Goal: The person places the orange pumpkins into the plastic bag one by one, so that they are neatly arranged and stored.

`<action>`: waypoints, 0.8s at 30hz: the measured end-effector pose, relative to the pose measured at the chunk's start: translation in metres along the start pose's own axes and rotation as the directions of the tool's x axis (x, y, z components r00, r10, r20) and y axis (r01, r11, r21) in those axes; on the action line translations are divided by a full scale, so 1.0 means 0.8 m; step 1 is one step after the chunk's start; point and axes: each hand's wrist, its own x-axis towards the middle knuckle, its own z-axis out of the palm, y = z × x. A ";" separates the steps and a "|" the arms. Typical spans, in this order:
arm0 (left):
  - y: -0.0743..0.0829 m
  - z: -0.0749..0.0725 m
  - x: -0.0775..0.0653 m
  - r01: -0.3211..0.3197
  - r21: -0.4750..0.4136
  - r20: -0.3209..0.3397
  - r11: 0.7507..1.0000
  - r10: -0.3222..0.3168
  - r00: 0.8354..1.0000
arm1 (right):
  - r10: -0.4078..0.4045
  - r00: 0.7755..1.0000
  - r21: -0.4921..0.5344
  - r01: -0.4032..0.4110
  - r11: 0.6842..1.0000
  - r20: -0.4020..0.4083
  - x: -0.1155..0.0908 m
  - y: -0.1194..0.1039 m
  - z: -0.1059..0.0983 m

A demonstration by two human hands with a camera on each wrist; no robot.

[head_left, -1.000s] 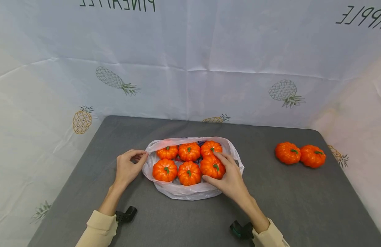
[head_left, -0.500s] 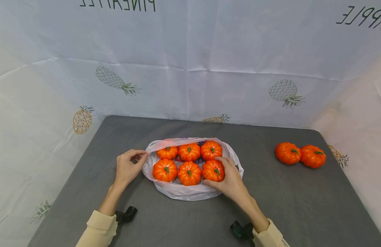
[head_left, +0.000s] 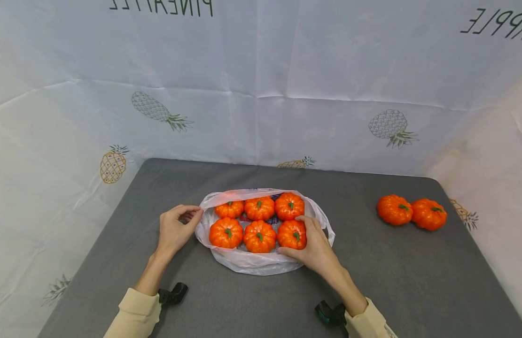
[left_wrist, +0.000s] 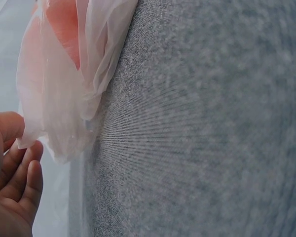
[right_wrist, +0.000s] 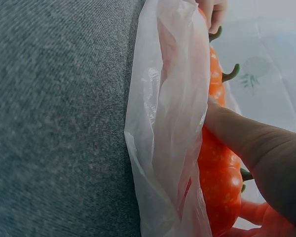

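A thin white plastic bag (head_left: 261, 268) lies spread with its mouth up, several small orange pumpkins inside in two rows. At the bag's left end, my left hand (head_left: 176, 228) pinches its rim between thumb and forefinger; the left wrist view shows the film (left_wrist: 59, 106) at the fingertips. My right hand (head_left: 317, 249) reaches over the right end. Its thumb and fingers are round the front-right pumpkin (head_left: 290, 234), which sits in the bag beside the front-middle pumpkin (head_left: 259, 236). In the right wrist view, the bag's wall hides this pumpkin's lower part (right_wrist: 219, 182).
Two more pumpkins, one (head_left: 394, 210) touching the other (head_left: 429, 214), lie at the right of the grey table (head_left: 396, 272). Behind the table hangs a white cloth (head_left: 261, 126) printed with pineapples. A black wrist device (head_left: 173, 294) is on the left forearm.
The right hand has lowered the front-right pumpkin slightly toward me, into line with the front row. Its fingers have come off the back-right pumpkin. The left hand stays put.
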 end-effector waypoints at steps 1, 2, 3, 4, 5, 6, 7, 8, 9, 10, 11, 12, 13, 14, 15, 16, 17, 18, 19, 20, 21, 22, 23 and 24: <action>0.000 0.000 0.000 -0.002 -0.001 -0.001 1.000 0.002 1.000 | -0.003 1.000 -0.001 0.003 1.000 0.001 0.000 0.000 0.000; 0.000 0.000 0.000 -0.002 -0.002 0.000 1.000 0.002 1.000 | -0.005 1.000 -0.004 0.005 1.000 0.004 0.000 0.000 0.000; 0.000 0.000 0.000 -0.001 -0.001 0.002 1.000 0.001 1.000 | -0.006 1.000 -0.005 0.007 1.000 0.007 0.000 0.000 0.000; 0.000 0.000 0.000 0.000 0.000 0.003 1.000 0.000 1.000 | -0.007 1.000 -0.006 0.007 1.000 0.012 0.000 -0.001 -0.001; 0.000 0.000 0.000 0.001 0.003 0.005 1.000 -0.001 1.000 | -0.007 1.000 -0.006 0.007 1.000 0.014 0.000 -0.002 -0.002; -0.001 0.000 0.000 0.003 0.006 0.007 1.000 -0.003 1.000 | -0.008 1.000 -0.008 0.008 1.000 0.015 0.000 -0.002 -0.003; -0.001 0.000 0.000 0.005 0.009 0.010 1.000 -0.005 1.000 | -0.012 1.000 -0.009 0.012 1.000 0.014 0.000 -0.002 -0.004; -0.002 0.000 0.000 0.007 0.012 0.011 1.000 -0.008 1.000 | -0.022 1.000 -0.011 0.022 1.000 0.008 -0.001 -0.003 -0.006; -0.002 0.001 0.000 0.009 0.014 0.012 1.000 -0.009 1.000 | -0.034 0.999 -0.014 0.034 0.999 0.002 -0.001 -0.004 -0.007; -0.003 0.001 0.000 0.010 0.017 0.013 1.000 -0.010 1.000 | -0.046 0.999 -0.019 0.046 0.999 -0.004 0.000 -0.004 -0.009; -0.003 0.001 0.000 0.011 0.019 0.014 1.000 -0.011 1.000 | -0.061 0.998 -0.025 0.061 0.998 -0.011 0.000 -0.004 -0.010; -0.004 0.001 0.000 0.012 0.020 0.015 1.000 -0.012 1.000 | -0.074 0.997 -0.031 0.073 0.997 -0.015 0.000 -0.004 -0.011; -0.004 0.001 0.000 0.012 0.021 0.016 1.000 -0.013 1.000 | -0.086 0.996 -0.036 0.086 0.996 -0.017 0.001 -0.005 -0.011; -0.004 0.001 0.000 0.011 0.022 0.016 1.000 -0.012 1.000 | -0.094 0.995 -0.041 0.093 0.995 -0.018 0.001 -0.005 -0.012; -0.004 0.001 0.000 0.011 0.023 0.017 1.000 -0.012 1.000 | -0.097 0.995 -0.046 0.096 0.994 -0.014 0.001 -0.004 -0.012; -0.004 0.001 0.000 0.011 0.022 0.017 1.000 -0.011 1.000 | -0.097 0.995 -0.047 0.096 0.994 -0.009 0.001 -0.004 -0.013; -0.004 0.001 0.000 0.009 0.020 0.016 1.000 -0.010 1.000 | -0.095 0.995 -0.047 0.095 0.994 -0.003 0.001 -0.004 -0.013; -0.004 0.001 0.001 0.007 0.019 0.016 1.000 -0.008 1.000 | -0.092 0.996 -0.045 0.092 0.995 0.002 0.002 -0.004 -0.013; -0.003 0.001 0.001 0.005 0.018 0.014 1.000 -0.005 1.000 | -0.089 0.996 -0.045 0.089 0.995 0.008 0.002 -0.004 -0.014; -0.003 0.001 0.001 0.001 0.017 0.013 1.000 -0.001 1.000 | -0.084 0.996 -0.043 0.085 0.995 0.013 0.002 -0.004 -0.014; -0.003 0.001 0.001 -0.002 0.015 0.011 1.000 0.002 1.000 | -0.082 0.996 -0.041 0.083 0.996 0.019 0.002 -0.005 -0.014; -0.003 0.001 0.001 -0.005 0.014 0.011 1.000 0.005 1.000 | -0.077 0.997 -0.038 0.078 0.996 0.025 0.002 -0.005 -0.014; -0.003 0.001 0.001 -0.007 0.013 0.009 1.000 0.007 1.000 | -0.076 0.997 -0.039 0.077 0.996 0.031 0.002 -0.005 -0.014; -0.003 0.001 0.001 -0.007 0.014 0.010 1.000 0.007 1.000 | -0.074 0.997 -0.042 0.075 0.996 0.036 0.002 -0.004 -0.014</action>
